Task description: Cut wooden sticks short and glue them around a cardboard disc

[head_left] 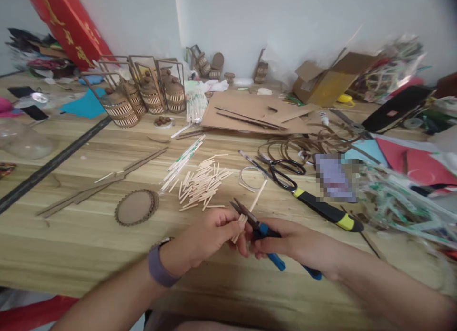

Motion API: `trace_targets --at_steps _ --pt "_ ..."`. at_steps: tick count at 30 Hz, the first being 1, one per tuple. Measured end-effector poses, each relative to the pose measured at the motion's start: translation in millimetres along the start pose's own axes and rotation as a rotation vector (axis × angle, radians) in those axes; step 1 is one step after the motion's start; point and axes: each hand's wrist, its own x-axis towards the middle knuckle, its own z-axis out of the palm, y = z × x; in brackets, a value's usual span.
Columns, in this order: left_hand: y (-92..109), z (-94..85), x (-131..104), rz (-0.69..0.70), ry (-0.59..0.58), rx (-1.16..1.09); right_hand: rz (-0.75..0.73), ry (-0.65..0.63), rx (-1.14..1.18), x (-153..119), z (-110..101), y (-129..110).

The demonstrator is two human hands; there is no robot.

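My left hand [219,231] pinches a small bunch of short wooden sticks [240,226] between thumb and fingers. In my right hand [285,238] are pliers [264,230] with blue-and-black handles. Their dark jaws point up and left, right beside the held sticks. A longer pale stick [259,194] runs up and right from behind the jaws; I cannot tell what holds it. Just beyond my hands lies a loose pile of short cut sticks [203,183]. To the left of it rests a round cardboard disc [136,207] with a scalloped rim.
Black scissors [285,171] and a black-and-yellow cutter [321,208] lie to the right. Paper-wrapped chopsticks [183,160] are left of the pile. Farther back stand several small handled baskets [119,108], a cardboard sheet [235,109] and an open box [328,78]. A metal ruler strip [60,159] crosses the left side.
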Motion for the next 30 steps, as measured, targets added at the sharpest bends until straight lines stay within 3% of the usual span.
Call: trace_targets --at_steps 7,14,22,26,30 --pt "-1.8 -0.1 0.8 -0.028 0.005 -0.032 -0.026 -0.017 0.068 5.3 1.2 4.2" --pt "-3.2 -0.7 1.1 -0.013 -0.008 -0.040 -0.017 0.074 -0.123 6.6 5.6 9.9" --pt "-1.3 -0.7 0.6 0.044 0.000 -0.016 -0.278 0.050 -0.136 8.9 7.0 5.6" --pt "6.1 -8.1 0.1 0.126 0.115 0.090 -0.229 0.197 -0.272 4.8 -3.1 8.3" --pt "8.4 -17.3 0.3 0.160 0.306 0.297 -0.200 0.486 -0.501 0.6 -9.0 13.6"
